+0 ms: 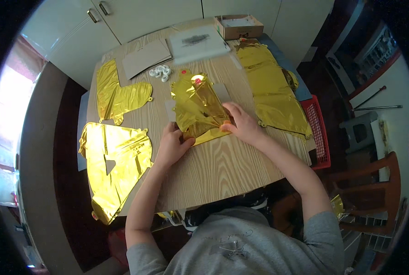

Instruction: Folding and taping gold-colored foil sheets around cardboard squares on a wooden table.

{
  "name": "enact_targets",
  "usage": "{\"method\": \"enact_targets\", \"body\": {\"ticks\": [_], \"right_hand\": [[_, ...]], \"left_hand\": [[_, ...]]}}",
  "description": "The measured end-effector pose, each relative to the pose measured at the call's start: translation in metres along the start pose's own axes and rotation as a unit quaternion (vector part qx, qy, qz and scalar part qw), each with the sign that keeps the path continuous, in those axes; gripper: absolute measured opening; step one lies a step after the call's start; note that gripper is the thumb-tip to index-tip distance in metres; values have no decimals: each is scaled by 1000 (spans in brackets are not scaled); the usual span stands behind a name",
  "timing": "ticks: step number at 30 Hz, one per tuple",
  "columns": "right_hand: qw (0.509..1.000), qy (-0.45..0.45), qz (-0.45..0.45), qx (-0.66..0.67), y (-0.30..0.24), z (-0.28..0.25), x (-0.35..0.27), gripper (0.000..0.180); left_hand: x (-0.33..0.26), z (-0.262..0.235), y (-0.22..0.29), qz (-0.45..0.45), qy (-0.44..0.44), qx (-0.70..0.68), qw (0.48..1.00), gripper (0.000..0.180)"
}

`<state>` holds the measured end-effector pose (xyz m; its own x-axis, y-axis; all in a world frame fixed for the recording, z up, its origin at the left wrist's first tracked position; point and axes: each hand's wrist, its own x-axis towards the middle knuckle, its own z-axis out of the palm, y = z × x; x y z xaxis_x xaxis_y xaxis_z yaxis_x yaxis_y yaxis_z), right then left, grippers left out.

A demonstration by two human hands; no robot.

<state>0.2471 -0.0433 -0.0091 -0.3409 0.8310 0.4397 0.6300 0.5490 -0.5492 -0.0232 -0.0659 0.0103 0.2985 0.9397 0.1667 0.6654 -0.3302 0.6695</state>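
Observation:
A gold foil balloon (pixel 193 103), flat and partly folded, lies in front of me at the middle of the table. Under it a piece of grey card (pixel 221 91) shows at both sides. My left hand (pixel 171 145) pinches the balloon's near left corner between thumb and fingers. At the near right edge, my right hand (pixel 242 123) grips the foil, its thumb on top. To the left lie two more flat gold balloons: one bent like an L (pixel 112 94), and nearer me one shaped like a four (pixel 126 149). Long flat gold balloons (pixel 273 82) are laid out on the right.
Behind the held balloon are small white rolls (pixel 160 72), grey card sheets (pixel 144 57) and a clear plastic sleeve (pixel 200 43). An open cardboard box (pixel 239 31) stands at the table's far edge. A red basket (pixel 321 133) and a wooden chair (pixel 390 188) are at the right.

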Motion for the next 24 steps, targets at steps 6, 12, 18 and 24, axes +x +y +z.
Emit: {"method": "enact_targets", "body": {"ticks": [6,12,18,24], "right_hand": [[999,-42,14,5,-2,1,-1,104],[998,-52,37,8,-4,0,1,105],[993,-86,68,47,6,-1,6,89],[996,-72,51,13,10,1,5,81]], "left_hand": [[-2,0,3,-8,9,12,1000,32],[-2,2,6,-25,12,9,1000,28],[-4,5,6,-27,32,36,998,25],[-16,22,34,62,175,171,968,48]]}}
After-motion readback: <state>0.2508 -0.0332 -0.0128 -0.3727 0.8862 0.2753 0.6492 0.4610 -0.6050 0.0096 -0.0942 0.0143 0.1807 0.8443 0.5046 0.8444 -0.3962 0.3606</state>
